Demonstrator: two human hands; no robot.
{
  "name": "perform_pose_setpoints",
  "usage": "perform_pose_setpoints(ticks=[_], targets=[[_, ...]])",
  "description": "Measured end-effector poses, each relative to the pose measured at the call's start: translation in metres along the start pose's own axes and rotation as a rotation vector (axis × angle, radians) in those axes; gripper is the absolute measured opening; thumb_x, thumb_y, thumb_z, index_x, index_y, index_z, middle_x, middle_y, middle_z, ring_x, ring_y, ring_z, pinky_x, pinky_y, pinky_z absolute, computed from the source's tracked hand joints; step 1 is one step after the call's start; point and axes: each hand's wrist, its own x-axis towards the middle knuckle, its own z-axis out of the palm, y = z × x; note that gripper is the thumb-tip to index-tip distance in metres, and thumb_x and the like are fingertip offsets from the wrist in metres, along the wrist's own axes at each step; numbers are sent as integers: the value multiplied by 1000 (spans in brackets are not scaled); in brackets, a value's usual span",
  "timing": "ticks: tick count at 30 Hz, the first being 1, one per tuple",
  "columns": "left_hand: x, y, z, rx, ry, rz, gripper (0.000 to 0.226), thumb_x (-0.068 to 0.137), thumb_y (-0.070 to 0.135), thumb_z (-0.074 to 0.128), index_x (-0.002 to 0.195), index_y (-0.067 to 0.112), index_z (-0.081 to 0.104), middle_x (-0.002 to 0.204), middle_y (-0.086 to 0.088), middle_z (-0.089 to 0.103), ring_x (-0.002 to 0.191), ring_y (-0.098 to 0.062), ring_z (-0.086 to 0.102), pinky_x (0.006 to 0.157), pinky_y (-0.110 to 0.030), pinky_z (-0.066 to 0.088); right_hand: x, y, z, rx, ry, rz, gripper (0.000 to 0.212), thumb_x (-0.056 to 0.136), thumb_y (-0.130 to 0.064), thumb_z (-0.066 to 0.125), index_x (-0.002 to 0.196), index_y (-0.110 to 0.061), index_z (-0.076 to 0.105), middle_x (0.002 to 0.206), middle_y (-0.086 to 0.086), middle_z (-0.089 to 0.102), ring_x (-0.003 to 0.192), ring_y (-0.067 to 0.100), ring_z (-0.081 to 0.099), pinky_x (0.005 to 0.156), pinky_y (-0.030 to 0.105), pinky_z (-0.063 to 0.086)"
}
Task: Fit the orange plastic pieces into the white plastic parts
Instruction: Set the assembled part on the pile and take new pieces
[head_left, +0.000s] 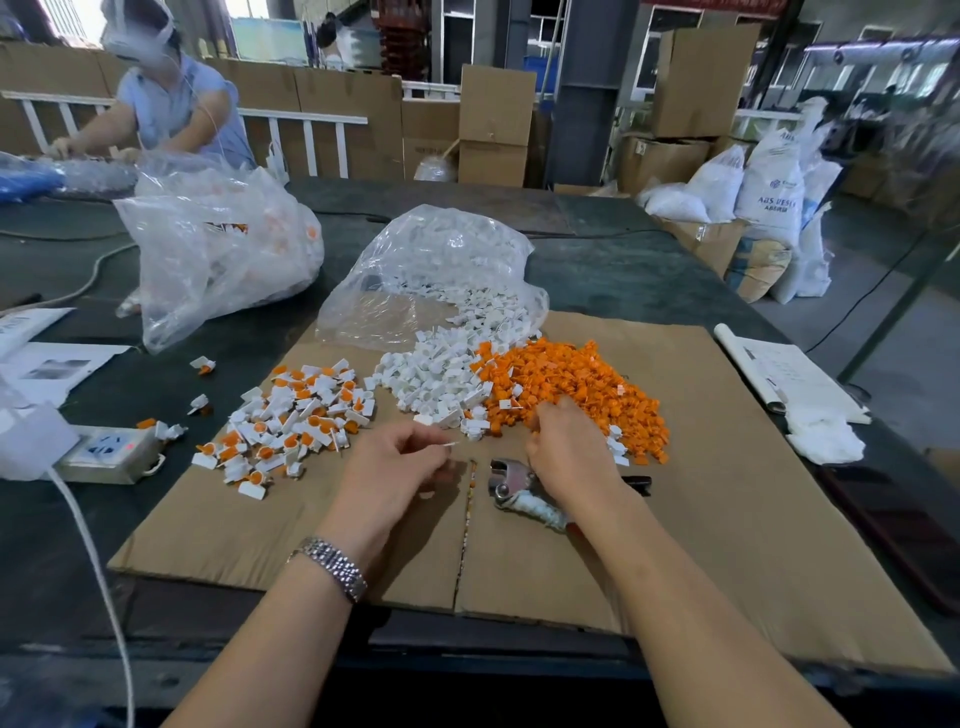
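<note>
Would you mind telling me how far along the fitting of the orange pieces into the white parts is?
Done: a pile of assembled pieces lies left on the cardboard. In hand: the left hand pinches a small white part, while the right hand reaches into the orange pieces. Left: large loose heaps of orange pieces and white parts, more spilling from the clear bag. Most work looks undone.

1. The left hand (400, 457), a metal watch (332, 566) on its wrist, pinches a thin white plastic part (448, 445) above the cardboard sheet (727, 519).
2. The right hand (566, 447) reaches with curled fingers into the orange plastic pieces (571, 379).
3. Loose white parts (431, 374) lie beside that heap; assembled pieces (296, 415) lie left.
4. Metal pliers (519, 491) lie under the right wrist.
</note>
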Motion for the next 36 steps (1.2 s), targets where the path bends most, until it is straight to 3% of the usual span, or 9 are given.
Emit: perform_pose_setpoints(ticks=[3, 7, 12, 16, 19, 23, 27, 31, 36], targets=[[-2, 0, -7, -370, -114, -135, 14, 89, -3, 70, 93, 6, 80, 92, -16, 78, 79, -19, 76, 66, -20, 59, 0, 3, -1, -5, -4, -11, 16, 95, -1, 54, 103, -10, 64, 104, 8, 55, 91, 23, 57, 71, 30, 44], [-1, -5, -13, -536, -229, -136, 25, 73, 3, 77, 98, 3, 81, 100, -16, 77, 85, -18, 75, 73, -21, 60, -5, 5, -11, 130, 21, 10, 13, 93, -2, 55, 94, -13, 62, 99, 4, 59, 89, 20, 58, 74, 33, 49], [-3, -9, -17, -613, -286, -129, 35, 76, 0, 74, 111, -2, 73, 104, -21, 74, 91, -27, 75, 77, -28, 62, -21, -8, -36, 733, -39, 94, 3, 89, -20, 73, 89, -22, 71, 86, -7, 70, 79, 7, 66, 68, 19, 51], [-12, -3, -16, -444, -244, -63, 22, 78, 2, 75, 99, 8, 80, 99, -23, 76, 86, -26, 75, 73, -25, 61, -34, -25, -50, 988, -178, 16, 3, 90, -17, 74, 91, -19, 71, 82, 1, 74, 75, 10, 71, 62, 20, 57], [-21, 2, -12, -332, -258, 2, 31, 89, -4, 68, 113, 13, 77, 102, -19, 76, 86, -24, 74, 74, -24, 60, -37, -34, -54, 961, -219, -61, 2, 92, -16, 71, 94, -16, 70, 84, 5, 74, 78, 18, 71, 69, 25, 57], [-26, 14, -13, -176, -303, 119, 42, 91, -9, 65, 126, 13, 62, 101, -17, 76, 84, -26, 75, 73, -25, 60, -42, -40, -52, 854, -274, -151, 1, 94, -13, 69, 94, -14, 68, 81, 1, 71, 68, 5, 64, 64, 16, 48], [-29, 20, -13, 146, -281, 228, 49, 90, -6, 69, 128, 23, 57, 98, 1, 79, 84, -19, 77, 79, -28, 61, -46, -43, -50, 684, -238, -190, 6, 95, -18, 67, 92, -23, 65, 82, -10, 66, 68, -1, 58, 64, 13, 43], [-31, 21, -12, 170, -204, 281, 48, 89, -5, 71, 126, 23, 57, 100, 7, 79, 81, -15, 75, 78, -23, 59, -47, -42, -54, 581, -177, -209, 8, 96, -22, 65, 91, -27, 63, 82, -13, 64, 69, 1, 56, 61, 13, 39], [-33, 26, -10, 218, -145, 353, 45, 90, 2, 73, 123, 29, 58, 101, 16, 78, 83, -4, 73, 75, -13, 53, -51, -46, -55, 737, -132, -137, 5, 94, -19, 68, 91, -22, 66, 79, -11, 64, 69, 2, 58, 65, 15, 44]])
